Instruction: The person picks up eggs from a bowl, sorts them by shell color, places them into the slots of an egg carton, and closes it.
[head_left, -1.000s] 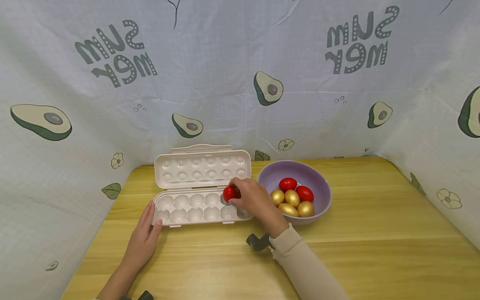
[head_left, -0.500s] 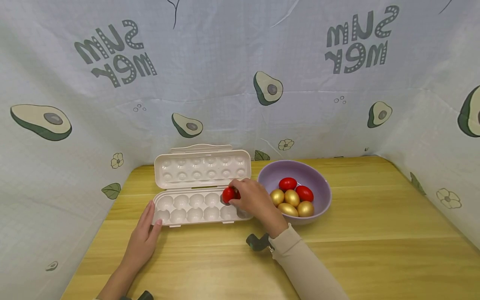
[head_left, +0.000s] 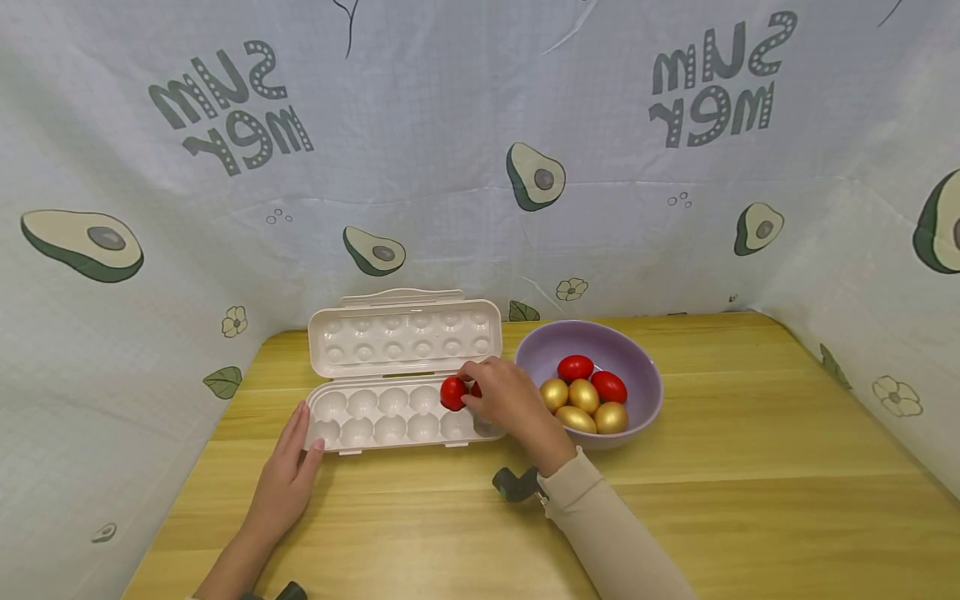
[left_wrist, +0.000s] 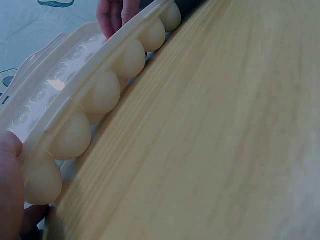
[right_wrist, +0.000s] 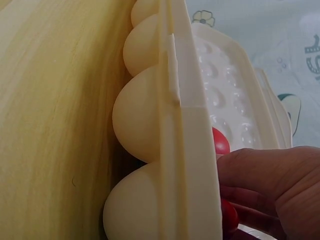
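An opened cream plastic egg box stands towards the back of the table, its rounded cups facing up. My left hand holds its near left corner, with the thumb on the front rim and the fingers along the left end. At the right end of the back row, my right hand has thumb and fingertips on the right side of a red egg, which sits low at a cup. A second red egg shows behind the fingers in the right wrist view. The hand partly hides the cups there.
Close to the right of the box, a purple bowl contains red eggs and several gold eggs. Behind the wooden table hangs a white printed cloth. The raised lid stands at the box's back.
The red egg at my right fingertips has shifted slightly left and towards me, down at the cup. Both hands have stayed nearly still.
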